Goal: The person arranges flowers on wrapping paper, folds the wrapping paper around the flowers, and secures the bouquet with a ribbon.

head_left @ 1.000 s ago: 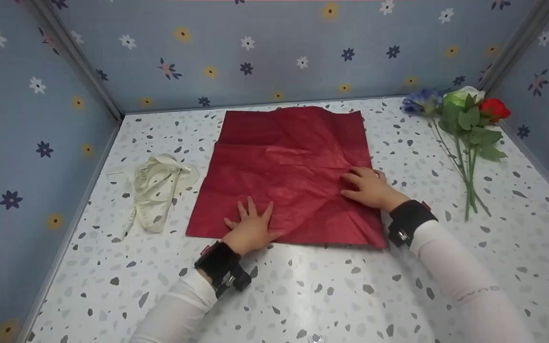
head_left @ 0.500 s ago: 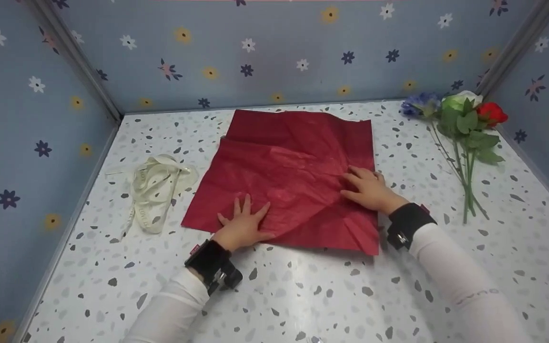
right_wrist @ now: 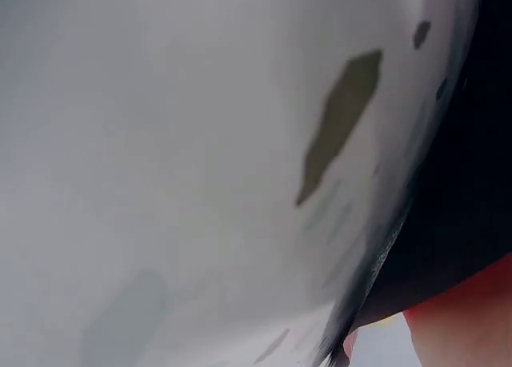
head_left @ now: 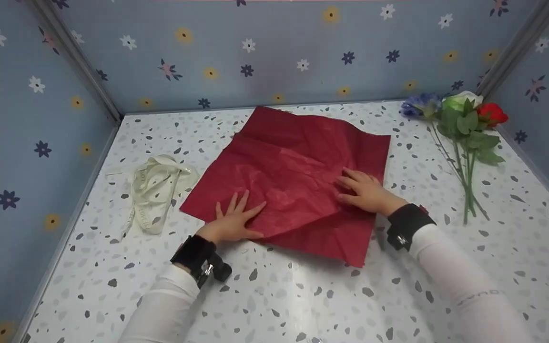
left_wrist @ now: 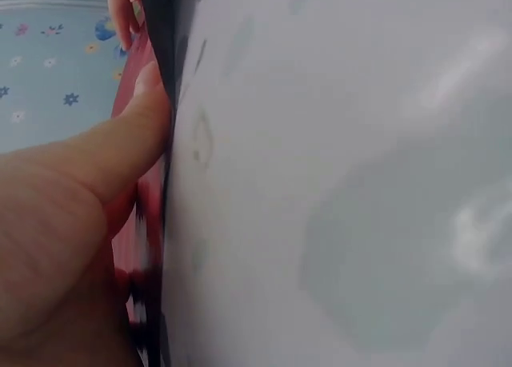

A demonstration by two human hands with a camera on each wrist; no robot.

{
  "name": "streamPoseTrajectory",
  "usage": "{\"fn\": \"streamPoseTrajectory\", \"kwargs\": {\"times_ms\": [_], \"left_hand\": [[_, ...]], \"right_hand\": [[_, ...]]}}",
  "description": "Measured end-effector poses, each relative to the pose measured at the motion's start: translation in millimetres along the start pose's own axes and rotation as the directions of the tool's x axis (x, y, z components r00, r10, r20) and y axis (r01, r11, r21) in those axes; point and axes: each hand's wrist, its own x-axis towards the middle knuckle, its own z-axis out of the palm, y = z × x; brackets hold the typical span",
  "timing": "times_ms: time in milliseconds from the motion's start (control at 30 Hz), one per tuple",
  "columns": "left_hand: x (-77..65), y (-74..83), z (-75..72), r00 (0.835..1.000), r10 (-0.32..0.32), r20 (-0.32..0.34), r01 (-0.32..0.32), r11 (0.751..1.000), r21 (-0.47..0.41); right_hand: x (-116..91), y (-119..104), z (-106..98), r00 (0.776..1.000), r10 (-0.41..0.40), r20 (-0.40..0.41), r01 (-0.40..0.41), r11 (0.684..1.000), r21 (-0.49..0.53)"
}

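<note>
A creased sheet of dark red wrapping paper lies turned at a slant on the speckled table. My left hand rests on its near left part with fingers spread. In the left wrist view, the left thumb lies along the paper's edge, and fingertips of the other hand show beyond it. On the paper's right side, my right hand presses down with its fingers extended. Between the hands the paper bulges in a soft fold, and its near edge lifts a little. Only a bit of the right hand shows in the right wrist view.
A loose heap of cream printed ribbon lies left of the paper. At the back right are stemmed flowers: a blue one, a white-green one and a red one. Flower-patterned panels wall the table's back and sides.
The paper has turned clockwise under my hands, its near right corner swinging toward me. My left hand has slid left and slightly away; the right hand has stayed nearly in place.
</note>
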Motion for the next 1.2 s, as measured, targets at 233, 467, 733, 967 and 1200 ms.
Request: {"fn": "streamPoseTrajectory", "kwargs": {"times_ms": [233,467,733,967,1200], "left_hand": [[0.9,-18.3,-11.1,0.998,0.063,-0.01,-0.063,0.998,-0.017],[-4.7,-24.3,-16.2,0.997,0.053,-0.055,-0.053,0.999,-0.006],[-8.9,10.7,-1.8,0.991,0.072,-0.117,-0.069,0.997,0.031],[-10.3,33.7,15.1,0.998,0.047,-0.052,-0.043,0.997,0.068],[-11.0,31.8,11.6,1.0,0.018,-0.023,-0.015,0.994,0.108]], "right_hand": [[-0.9,0.3,-0.1,0.998,0.021,0.057,-0.02,1.0,-0.018],[-0.4,-3.3,1.6,0.993,0.026,0.112,-0.019,0.998,-0.064],[-0.6,-7.6,3.9,0.989,0.056,0.137,-0.041,0.993,-0.112],[-1.8,-11.4,4.6,0.993,0.037,0.109,-0.021,0.99,-0.141],[-4.9,-20.1,6.5,0.992,0.088,0.091,-0.069,0.978,-0.198]]}}
